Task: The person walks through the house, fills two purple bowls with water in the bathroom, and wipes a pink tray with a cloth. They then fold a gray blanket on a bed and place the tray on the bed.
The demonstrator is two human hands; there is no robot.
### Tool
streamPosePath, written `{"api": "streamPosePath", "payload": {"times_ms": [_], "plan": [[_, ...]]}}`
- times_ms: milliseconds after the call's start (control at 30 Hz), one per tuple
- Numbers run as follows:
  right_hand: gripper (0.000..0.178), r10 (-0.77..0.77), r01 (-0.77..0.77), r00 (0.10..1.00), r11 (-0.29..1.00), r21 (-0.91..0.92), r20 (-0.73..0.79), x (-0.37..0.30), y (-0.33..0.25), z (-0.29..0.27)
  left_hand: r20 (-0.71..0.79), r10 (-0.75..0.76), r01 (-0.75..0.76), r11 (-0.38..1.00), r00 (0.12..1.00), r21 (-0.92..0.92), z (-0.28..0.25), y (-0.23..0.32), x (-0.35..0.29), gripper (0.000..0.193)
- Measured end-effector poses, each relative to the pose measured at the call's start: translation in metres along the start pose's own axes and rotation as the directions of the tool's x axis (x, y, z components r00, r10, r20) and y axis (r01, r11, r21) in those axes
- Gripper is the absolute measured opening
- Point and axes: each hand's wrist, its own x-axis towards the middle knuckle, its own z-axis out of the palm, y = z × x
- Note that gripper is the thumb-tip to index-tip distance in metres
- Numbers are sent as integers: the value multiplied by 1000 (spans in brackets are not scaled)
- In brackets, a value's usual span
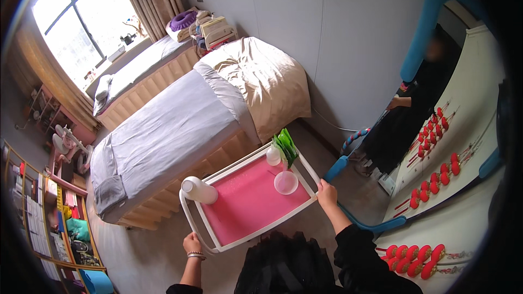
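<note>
A white-framed trolley (245, 212) with a pink top stands in front of me. My left hand (192, 243), a bracelet at its wrist, is closed around the curved rail at the trolley's left end. At the right end, my right hand (327, 193) grips the opposite rail. On the pink top, a large white bottle (200, 191) leans or lies at the left. Towards the right are a translucent round bowl (286, 183), a small white bottle (273, 156) and a bright green packet (286, 148) by the far edge.
A grey-covered bed (174, 136) stretches beyond the trolley, with another bed (147, 71) by the window. Blue padded tubing (335, 169) edges the right side, where a person in black (403, 98) stands. Red lantern ornaments (417, 261) hang there. Shelves (49, 207) stand at left.
</note>
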Motion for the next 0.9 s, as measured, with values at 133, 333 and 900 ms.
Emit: {"api": "streamPosePath", "payload": {"times_ms": [133, 333, 900], "plan": [[15, 29, -27, 999, 997, 69, -27, -7, -3, -18, 38, 36, -39, 996, 999, 84, 16, 40, 45, 23], [12, 83, -82, 994, 996, 24, -75, -3, 13, -22, 181, 154, -174, 980, 971, 96, 43, 115, 117, 29], [15, 263, -257, 965, 934, -247, -9, -18, 23, -34, 476, 460, -534, 845, 750, 24, 139, 282, 233, 17]]}}
